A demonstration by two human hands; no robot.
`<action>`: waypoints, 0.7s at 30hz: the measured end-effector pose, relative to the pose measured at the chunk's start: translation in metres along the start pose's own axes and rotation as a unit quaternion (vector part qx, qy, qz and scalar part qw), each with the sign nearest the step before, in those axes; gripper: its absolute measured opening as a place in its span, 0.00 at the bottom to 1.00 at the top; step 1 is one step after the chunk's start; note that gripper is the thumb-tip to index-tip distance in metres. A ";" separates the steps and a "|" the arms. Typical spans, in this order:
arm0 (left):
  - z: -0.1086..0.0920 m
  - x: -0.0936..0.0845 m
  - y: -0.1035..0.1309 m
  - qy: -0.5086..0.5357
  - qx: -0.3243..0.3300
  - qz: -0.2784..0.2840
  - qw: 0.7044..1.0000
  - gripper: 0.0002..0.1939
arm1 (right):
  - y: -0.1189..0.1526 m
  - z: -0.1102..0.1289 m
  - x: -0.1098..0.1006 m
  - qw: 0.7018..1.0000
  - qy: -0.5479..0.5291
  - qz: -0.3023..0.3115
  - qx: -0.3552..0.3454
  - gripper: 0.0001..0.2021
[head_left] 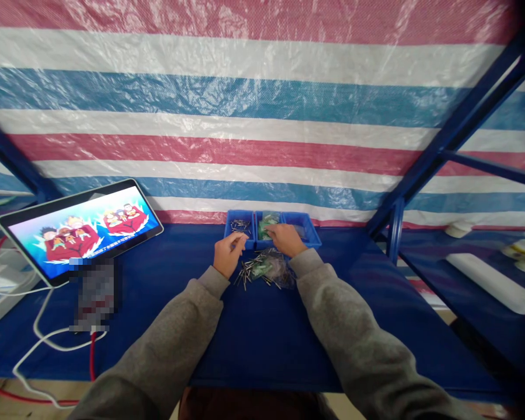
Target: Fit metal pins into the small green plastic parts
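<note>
My left hand [228, 254] is closed in a pinch at the front of the left blue bin [228, 221], which holds thin dark metal pins [240, 226]. What its fingertips hold is too small to make out. Over the middle blue bin [259, 244], my right hand [287, 238] has its fingers pressed together against green pieces and clear plastic [269, 219]; anything between them cannot be made out. In front of the bins, between my wrists, lies a loose pile of metal pins [245, 274] with a clear plastic bag [276, 268] and a green piece [259, 269].
A right-hand blue bin [317, 238] adjoins the others on the blue table [266, 338]. At left stand a tablet [83, 227] playing a cartoon, a blurred-out item [97, 297] and white and red cables [39, 332]. Blue metal posts [394, 227] rise at right, beside a white long object [492, 282].
</note>
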State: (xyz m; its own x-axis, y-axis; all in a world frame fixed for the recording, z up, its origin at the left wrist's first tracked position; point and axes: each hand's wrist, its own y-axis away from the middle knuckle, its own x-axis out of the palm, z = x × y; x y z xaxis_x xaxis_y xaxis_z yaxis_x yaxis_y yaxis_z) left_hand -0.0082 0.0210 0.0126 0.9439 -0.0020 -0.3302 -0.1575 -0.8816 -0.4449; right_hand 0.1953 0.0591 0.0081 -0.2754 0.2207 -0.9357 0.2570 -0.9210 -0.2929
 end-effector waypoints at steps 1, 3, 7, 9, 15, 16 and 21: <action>0.000 0.000 0.000 -0.005 0.002 0.001 1.000 0.14 | -0.001 0.001 0.001 1.000 0.007 0.006 0.000 0.12; 0.000 0.000 0.000 -0.022 0.007 0.003 1.000 0.15 | -0.004 0.003 0.002 1.000 0.019 0.018 0.001 0.15; 0.003 -0.002 -0.002 -0.099 0.028 0.042 0.994 0.14 | -0.001 0.006 -0.001 1.000 0.019 0.020 0.006 0.21; 0.006 -0.003 -0.004 -0.152 0.051 0.074 0.984 0.11 | 0.004 0.008 -0.007 0.999 0.010 -0.035 0.008 0.21; 0.015 -0.008 -0.007 -0.249 0.090 0.118 0.957 0.08 | 0.029 0.009 -0.023 0.987 -0.061 -0.144 0.020 0.14; 0.016 -0.008 -0.007 -0.253 0.095 0.118 0.955 0.08 | 0.030 0.008 -0.022 0.987 -0.059 -0.145 0.022 0.14; 0.016 -0.004 -0.004 -0.254 0.115 0.115 0.954 0.10 | 0.015 -0.006 -0.011 0.991 -0.020 -0.129 -0.002 0.17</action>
State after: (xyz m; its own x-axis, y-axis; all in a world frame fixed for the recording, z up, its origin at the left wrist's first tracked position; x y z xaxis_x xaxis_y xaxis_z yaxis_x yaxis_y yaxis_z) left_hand -0.0165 0.0323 0.0023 0.6242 0.0971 -0.7752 -0.4582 -0.7582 -0.4639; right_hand 0.2077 0.0445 0.0132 -0.3683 0.4366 -0.8208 0.1771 -0.8338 -0.5229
